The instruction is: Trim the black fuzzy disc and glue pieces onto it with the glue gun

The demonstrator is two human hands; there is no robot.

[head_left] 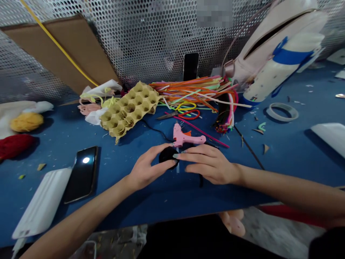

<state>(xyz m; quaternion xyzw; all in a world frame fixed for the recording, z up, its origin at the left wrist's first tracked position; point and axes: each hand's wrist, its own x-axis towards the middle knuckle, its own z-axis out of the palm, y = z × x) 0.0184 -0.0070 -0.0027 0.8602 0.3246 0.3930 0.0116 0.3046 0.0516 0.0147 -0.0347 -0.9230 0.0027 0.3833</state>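
Observation:
A round, dark, fuzzy black coil [167, 157], which looks like wound pipe cleaner, is held just above the blue table. Its left side sits between the thumb and fingers of my left hand [149, 165]. My right hand [208, 163] reaches in from the other side, its fingertips pressing on the coil's right edge. A short black strand [201, 180] shows below my right hand; where it leads is hidden. Right behind my hands lies a pink glue gun [185, 136] on its side, with a clear glue stick [178, 166] sticking out towards me.
Behind the glue gun are scissors [185, 110], a heap of coloured pipe cleaners [188, 90] and an egg carton [130, 108]. On the left lie a phone [82, 176] and a white power bank [43, 201]. A tape roll [282, 112] and a large bottle [275, 75] stand right.

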